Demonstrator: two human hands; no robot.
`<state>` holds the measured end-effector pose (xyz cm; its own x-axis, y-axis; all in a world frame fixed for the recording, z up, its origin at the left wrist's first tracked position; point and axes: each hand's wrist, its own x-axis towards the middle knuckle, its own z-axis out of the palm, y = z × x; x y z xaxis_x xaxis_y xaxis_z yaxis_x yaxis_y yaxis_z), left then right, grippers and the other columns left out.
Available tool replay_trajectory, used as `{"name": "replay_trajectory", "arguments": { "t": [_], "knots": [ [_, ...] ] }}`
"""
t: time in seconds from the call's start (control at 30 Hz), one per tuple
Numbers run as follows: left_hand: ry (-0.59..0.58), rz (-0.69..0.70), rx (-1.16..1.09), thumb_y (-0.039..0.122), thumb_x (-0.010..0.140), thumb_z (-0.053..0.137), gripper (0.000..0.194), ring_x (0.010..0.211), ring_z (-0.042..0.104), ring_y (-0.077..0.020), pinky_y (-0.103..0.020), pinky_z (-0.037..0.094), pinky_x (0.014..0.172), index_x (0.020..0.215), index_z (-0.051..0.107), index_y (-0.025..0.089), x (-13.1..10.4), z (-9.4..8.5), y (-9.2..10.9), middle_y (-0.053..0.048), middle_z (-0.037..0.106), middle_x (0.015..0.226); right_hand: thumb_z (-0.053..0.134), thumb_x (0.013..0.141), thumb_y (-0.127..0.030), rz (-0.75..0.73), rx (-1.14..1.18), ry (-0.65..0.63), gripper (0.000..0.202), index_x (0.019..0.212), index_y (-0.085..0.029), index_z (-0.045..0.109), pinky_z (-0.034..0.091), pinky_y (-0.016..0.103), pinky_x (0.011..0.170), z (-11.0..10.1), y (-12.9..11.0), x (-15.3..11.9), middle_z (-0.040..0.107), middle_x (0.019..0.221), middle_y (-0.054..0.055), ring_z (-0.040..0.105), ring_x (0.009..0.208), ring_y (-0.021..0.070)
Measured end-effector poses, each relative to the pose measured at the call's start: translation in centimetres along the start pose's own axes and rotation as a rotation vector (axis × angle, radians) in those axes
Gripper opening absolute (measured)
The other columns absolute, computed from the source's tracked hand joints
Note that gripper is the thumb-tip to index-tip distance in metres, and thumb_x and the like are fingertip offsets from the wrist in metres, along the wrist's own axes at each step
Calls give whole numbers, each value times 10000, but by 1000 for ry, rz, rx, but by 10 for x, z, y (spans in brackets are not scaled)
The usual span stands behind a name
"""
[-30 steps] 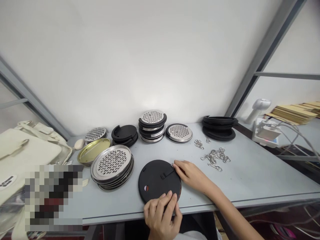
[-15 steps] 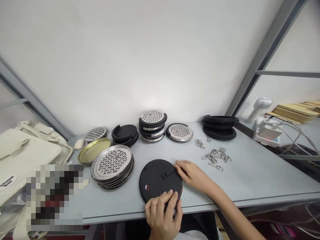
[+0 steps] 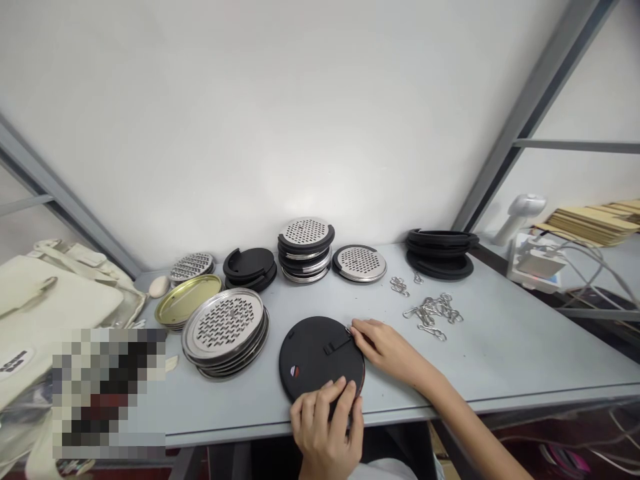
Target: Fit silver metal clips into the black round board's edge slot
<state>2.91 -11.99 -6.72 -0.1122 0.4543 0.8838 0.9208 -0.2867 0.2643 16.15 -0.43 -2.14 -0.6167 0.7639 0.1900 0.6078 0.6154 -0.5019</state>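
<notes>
A round black plastic disc [image 3: 310, 353] lies flat near the table's front edge, with a small slotted tab and a tiny coloured sticker on its face. My left hand [image 3: 327, 427] is on its near rim, fingers curled over the edge and holding it. At the disc's right upper edge, the fingertips of my right hand [image 3: 383, 347] are pinched on a small metal clip [image 3: 349, 329], mostly hidden by the fingers. Right of that hand lies a loose pile of metal snap hooks [image 3: 434, 311], with a smaller cluster of hooks [image 3: 399, 287] behind.
Left of the disc is a stack of metal grater plates [image 3: 225, 327], beside gold-coloured lids [image 3: 187, 300]. Along the wall stand black holders [image 3: 250, 265], a mixed grater stack [image 3: 306, 233], one assembled grater [image 3: 360, 263] and black rings [image 3: 440, 263]. A pale bag [image 3: 55, 293] sits far left.
Hardly anything differs: both hands keep their places on the disc and its clip. The view has shifted very slightly.
</notes>
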Motion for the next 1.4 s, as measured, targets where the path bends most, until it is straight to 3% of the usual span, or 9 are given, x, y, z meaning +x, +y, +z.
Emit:
{"name": "replay_trajectory", "arguments": {
  "t": [0.57,1.4],
  "knots": [
    [-50,-90,-22,215,803,603,150,774,590,-171,-335,351,751,916,693,255,-1,-1,4,-17,697,851,304,968,-260,11,1,-4,271,720,-209,400,352,243,587,-3,-1,0,483,639,-14,469,594,137],
    [-39,-79,-17,216,807,600,146,764,589,-173,-342,350,743,914,693,251,-2,0,3,-21,697,844,356,939,-243,-1,-22,19,246,697,-214,392,311,228,552,2,2,1,443,595,-35,438,548,128]
  ]
}}
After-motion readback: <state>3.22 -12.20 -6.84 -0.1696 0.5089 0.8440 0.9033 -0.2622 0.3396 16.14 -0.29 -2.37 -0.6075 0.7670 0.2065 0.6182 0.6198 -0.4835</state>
